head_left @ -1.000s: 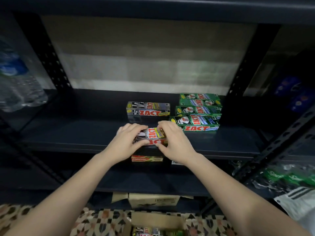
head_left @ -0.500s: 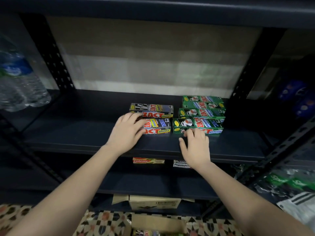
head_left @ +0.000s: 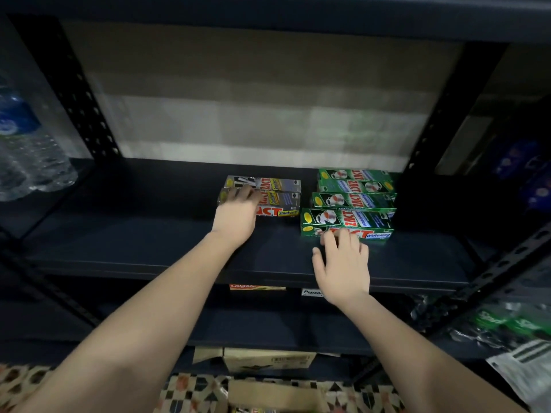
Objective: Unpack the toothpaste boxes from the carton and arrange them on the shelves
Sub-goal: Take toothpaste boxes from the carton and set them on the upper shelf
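Observation:
Two grey Zact Smokers toothpaste boxes lie on the dark shelf (head_left: 149, 242), the front one (head_left: 280, 204) pressed against the rear one (head_left: 268, 183). My left hand (head_left: 238, 217) lies over the front grey box's left end, fingers spread on top of it. To the right are several green Zact Whitening boxes (head_left: 354, 186) in rows. My right hand (head_left: 343, 263) rests on the shelf, its fingertips touching the front face of the nearest green box (head_left: 351, 219). The open carton (head_left: 274, 394) shows at the bottom edge, its contents mostly hidden.
On the shelf below sit a Colgate box (head_left: 256, 287) and a Pepsodent box (head_left: 311, 292). Another cardboard box (head_left: 268, 360) stands lower down. Water bottles (head_left: 26, 156) are at the left, green packets (head_left: 512, 323) and blue packs (head_left: 524, 174) at the right. Perforated uprights frame the bay.
The grey box that both hands held has been set down and pushed back against the rear grey box. My right hand let go and moved right to the front green box.

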